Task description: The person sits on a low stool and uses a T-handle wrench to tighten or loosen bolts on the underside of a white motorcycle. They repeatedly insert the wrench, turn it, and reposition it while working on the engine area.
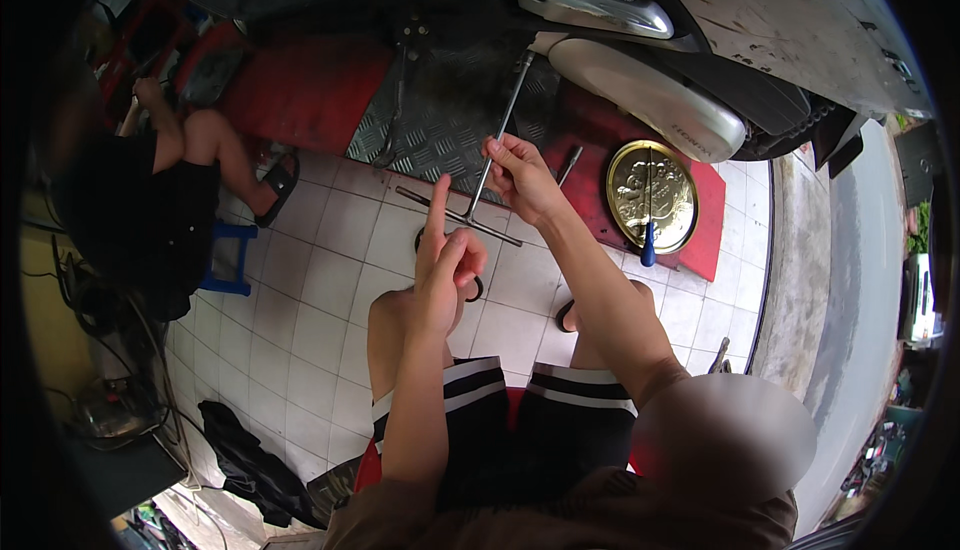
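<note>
A long steel T-handle socket wrench [508,113] slants up to the underside of a motorcycle, its socket end near the front of the silver exhaust muffler [640,95]. My right hand [520,178] is closed around the wrench's shaft, with thumb and fingers pinching it about midway. My left hand [447,265] is beside the crossbar at the wrench's near end. Its index finger points up and away past the bar, while the other fingers bend loosely. Whether the left hand touches the bar is hard to tell.
A round gold tray [622,165] on the red platform [712,220] holds a blue-handled screwdriver [648,245]. Another metal tool [570,165] lies by my right hand. At left, a person in dark clothes [120,190] sits by a blue stool [232,260]. White tiles [310,320] cover the floor.
</note>
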A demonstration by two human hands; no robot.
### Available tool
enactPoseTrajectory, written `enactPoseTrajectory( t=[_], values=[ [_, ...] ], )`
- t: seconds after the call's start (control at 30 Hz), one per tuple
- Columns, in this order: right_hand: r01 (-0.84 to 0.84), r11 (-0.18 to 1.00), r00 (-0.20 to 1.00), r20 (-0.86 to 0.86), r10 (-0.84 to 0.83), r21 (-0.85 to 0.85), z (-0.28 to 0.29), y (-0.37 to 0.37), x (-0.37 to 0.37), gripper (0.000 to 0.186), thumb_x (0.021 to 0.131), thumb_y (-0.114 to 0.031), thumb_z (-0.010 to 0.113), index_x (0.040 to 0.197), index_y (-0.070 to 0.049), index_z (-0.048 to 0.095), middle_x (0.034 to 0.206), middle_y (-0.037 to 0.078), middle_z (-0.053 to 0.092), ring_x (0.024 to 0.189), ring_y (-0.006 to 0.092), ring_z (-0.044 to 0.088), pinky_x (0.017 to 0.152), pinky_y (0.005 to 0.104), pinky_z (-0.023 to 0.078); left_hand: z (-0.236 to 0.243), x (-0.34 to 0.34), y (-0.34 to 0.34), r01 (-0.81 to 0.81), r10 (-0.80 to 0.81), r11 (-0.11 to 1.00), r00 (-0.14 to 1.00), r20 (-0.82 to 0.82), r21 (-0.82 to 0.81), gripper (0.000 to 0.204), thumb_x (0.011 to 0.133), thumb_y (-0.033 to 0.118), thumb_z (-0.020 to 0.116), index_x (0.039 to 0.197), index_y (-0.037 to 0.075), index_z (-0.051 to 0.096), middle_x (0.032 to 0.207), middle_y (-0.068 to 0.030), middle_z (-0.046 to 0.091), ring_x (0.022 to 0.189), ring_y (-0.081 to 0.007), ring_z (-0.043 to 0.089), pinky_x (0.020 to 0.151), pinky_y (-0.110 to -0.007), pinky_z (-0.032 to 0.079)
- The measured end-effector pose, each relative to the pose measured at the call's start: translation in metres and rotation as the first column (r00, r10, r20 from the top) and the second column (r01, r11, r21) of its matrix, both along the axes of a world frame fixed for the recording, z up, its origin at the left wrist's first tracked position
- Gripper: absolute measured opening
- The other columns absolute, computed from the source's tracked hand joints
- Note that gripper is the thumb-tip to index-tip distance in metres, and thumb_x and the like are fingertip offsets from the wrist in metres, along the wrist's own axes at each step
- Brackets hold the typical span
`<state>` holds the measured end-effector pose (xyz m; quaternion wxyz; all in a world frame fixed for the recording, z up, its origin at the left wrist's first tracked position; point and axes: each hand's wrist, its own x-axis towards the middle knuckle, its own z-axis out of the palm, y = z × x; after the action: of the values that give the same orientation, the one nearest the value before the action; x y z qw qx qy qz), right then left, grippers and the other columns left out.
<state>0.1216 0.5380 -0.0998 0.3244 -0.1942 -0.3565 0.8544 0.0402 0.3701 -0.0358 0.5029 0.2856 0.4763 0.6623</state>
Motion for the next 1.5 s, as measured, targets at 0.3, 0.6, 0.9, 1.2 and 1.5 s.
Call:
enactPoseTrajectory(
  t=[0.3, 0.6, 0.9, 1.2, 1.5],
  values=[
    [0.045, 0.998, 0.997, -0.055, -0.047, -0.041, 0.005, -0.001, -0.003, 0.021, 0.096, -0.025, 0.060, 0.089, -0.006, 0.056, 0.060, -0.006, 0.038, 0.050, 0.0043, 0.026, 0.048, 0.0216, 0.022, -0.030, 0.010, 0.000, 0.246, -0.261, 0.965, 0.855, -0.448, -0.092, 0.064, 0.092, 0.003, 0.057, 0.150, 0.005, 0.030, 0.068, 0.0044, 0.047, 0.061, -0.0029, 0.042, 0.056, -0.017, 0.035],
    [0.075, 0.995, 0.996, -0.041, -0.078, -0.062, 0.000, 0.003, -0.003, 0.022, 0.097, -0.026, 0.059, 0.088, -0.006, 0.056, 0.060, -0.006, 0.037, 0.050, 0.0039, 0.025, 0.048, 0.0215, 0.022, -0.040, 0.003, -0.001, 0.040, -0.203, 0.971, 0.654, -0.729, -0.235, 0.017, 0.093, 0.010, 0.060, 0.105, -0.001, 0.064, 0.060, -0.0020, 0.054, 0.052, -0.0067, 0.047, 0.049, -0.025, 0.039],
    [0.088, 0.990, 0.993, -0.071, -0.097, -0.111, 0.002, 0.004, -0.003, 0.024, 0.098, -0.025, 0.058, 0.084, -0.006, 0.055, 0.058, -0.005, 0.037, 0.048, 0.0049, 0.026, 0.047, 0.0228, 0.021, -0.013, 0.005, 0.009, -0.372, 0.368, 0.919, 0.684, -0.630, 0.134, 0.037, 0.091, 0.014, 0.064, 0.124, -0.003, 0.059, 0.057, 0.0004, 0.047, 0.050, -0.0052, 0.039, 0.048, -0.023, 0.033],
    [0.099, 0.992, 0.994, -0.026, -0.102, -0.073, 0.003, 0.003, -0.005, 0.026, 0.098, -0.029, 0.056, 0.085, -0.008, 0.054, 0.058, -0.007, 0.035, 0.049, 0.0040, 0.027, 0.047, 0.0216, 0.022, -0.035, -0.016, 0.004, -0.144, 0.096, 0.989, 0.598, -0.796, 0.011, 0.047, 0.088, 0.021, 0.069, 0.126, -0.003, 0.055, 0.065, -0.0084, 0.059, 0.054, -0.0170, 0.054, 0.054, -0.029, 0.045],
    [-0.203, 0.979, 0.976, -0.074, 0.202, -0.003, 0.010, -0.019, 0.001, 0.016, 0.098, -0.020, 0.057, 0.096, -0.004, 0.057, 0.066, -0.002, 0.046, 0.054, 0.0051, 0.033, 0.050, 0.0205, 0.027, -0.053, -0.014, 0.006, -0.128, -0.115, 0.968, 0.537, -0.836, -0.216, 0.032, 0.099, 0.026, 0.048, 0.092, 0.001, 0.066, 0.059, -0.0129, 0.060, 0.054, -0.0316, 0.058, 0.055, -0.040, 0.045]
  ],
)
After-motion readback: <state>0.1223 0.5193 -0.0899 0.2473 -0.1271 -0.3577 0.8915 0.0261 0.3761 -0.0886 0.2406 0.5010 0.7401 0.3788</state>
